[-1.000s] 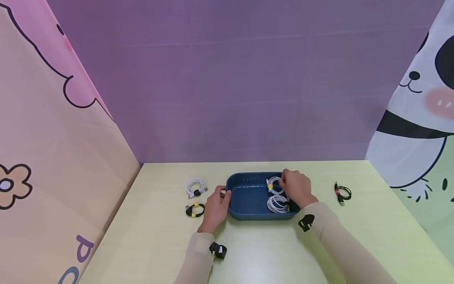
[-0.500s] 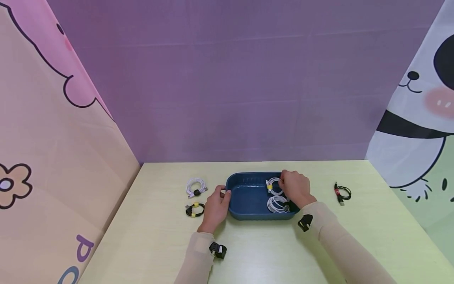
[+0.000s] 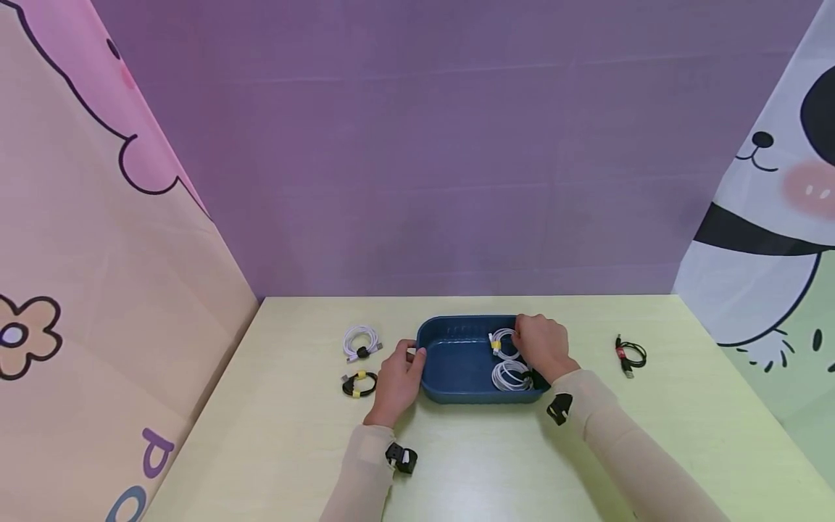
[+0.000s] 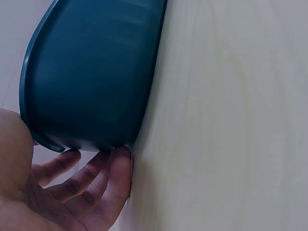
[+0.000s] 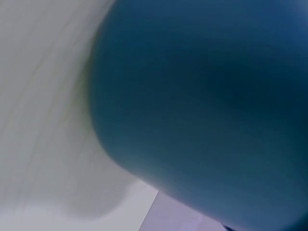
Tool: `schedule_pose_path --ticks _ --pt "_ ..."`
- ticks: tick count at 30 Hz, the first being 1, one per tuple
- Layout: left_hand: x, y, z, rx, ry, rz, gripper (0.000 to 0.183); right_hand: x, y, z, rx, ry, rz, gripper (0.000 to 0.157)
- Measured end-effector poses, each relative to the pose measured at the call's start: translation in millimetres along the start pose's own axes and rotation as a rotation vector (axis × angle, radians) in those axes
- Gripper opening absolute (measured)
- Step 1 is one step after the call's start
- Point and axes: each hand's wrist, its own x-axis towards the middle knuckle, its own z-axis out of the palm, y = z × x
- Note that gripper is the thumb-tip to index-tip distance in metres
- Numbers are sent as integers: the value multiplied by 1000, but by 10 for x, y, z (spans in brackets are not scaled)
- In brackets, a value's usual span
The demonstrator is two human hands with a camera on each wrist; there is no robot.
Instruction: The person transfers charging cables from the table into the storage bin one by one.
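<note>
On the table [image 3: 483, 464], the blue plastic tray [image 3: 453, 368], pinched by the left hand [image 3: 397, 380], is best held level; what the right hand [image 3: 544, 346] grips is hidden.

Lt wood tbl [image 3: 293, 457], purple back wall [image 3: 417, 159]; L wall [image 3: 130, 290] beige/pink, R wall [image 3: 802, 409] w/ panda pic [image 3: 753, 188].

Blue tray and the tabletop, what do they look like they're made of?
Blue tray: probably molded plastic, smooth with a soft sheen, given its rounded corners and highlights. Tabletop: pale wood or wood-look laminate, satin, from its grain lines and soft reflection.
</note>
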Motion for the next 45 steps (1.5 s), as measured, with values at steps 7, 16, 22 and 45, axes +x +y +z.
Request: schedule_pose_path --ticks 7,16,22,45 --pt "1 -10 2 7 -1 6 38 35 -32 45 -65 13 12 22" --pt "7 0 0 12 -2 -7 37 21 -107 20 -114 -22 25 22" --pt "7 -1 7 14 2 -7 36 17 -115 53 -157 -42 25 23" --pt "1 6 4 1 6 -7 37 -33 -195 109 -265 -9 -3 20"
